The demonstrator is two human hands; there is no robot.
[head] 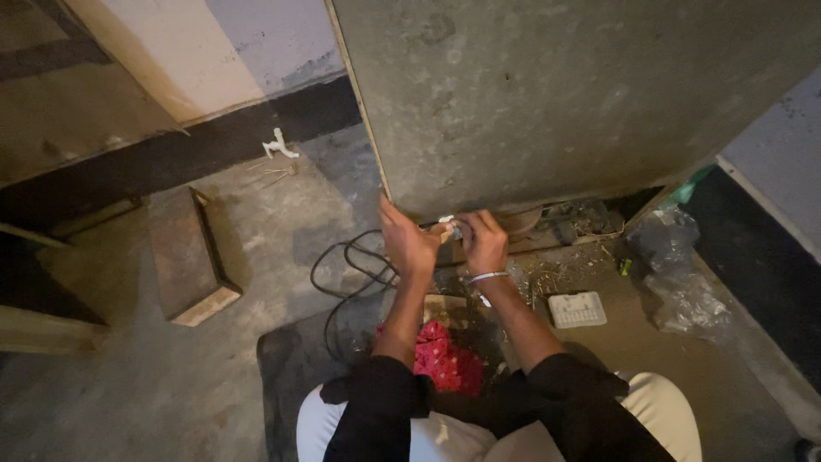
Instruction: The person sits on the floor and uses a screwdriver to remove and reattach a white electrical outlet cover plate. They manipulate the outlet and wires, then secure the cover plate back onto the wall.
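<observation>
Both hands are raised to the lower edge of a large grey flat panel (556,94) standing upright on the concrete floor (171,376). The left hand (409,244) has its fingers curled, pinching one end of a small white fitting (451,228) at the panel's bottom edge. The right hand (484,241), with a pale band at the wrist, is closed on the same fitting from the other side; what exactly the fitting is cannot be told. A black looped cable (351,274) lies on the floor just left of the hands. A white ribbed rectangular plate (577,309) rests to the right, near crumpled clear plastic bags (684,291). Red patterned cloth (445,359) lies below the forearms.
</observation>
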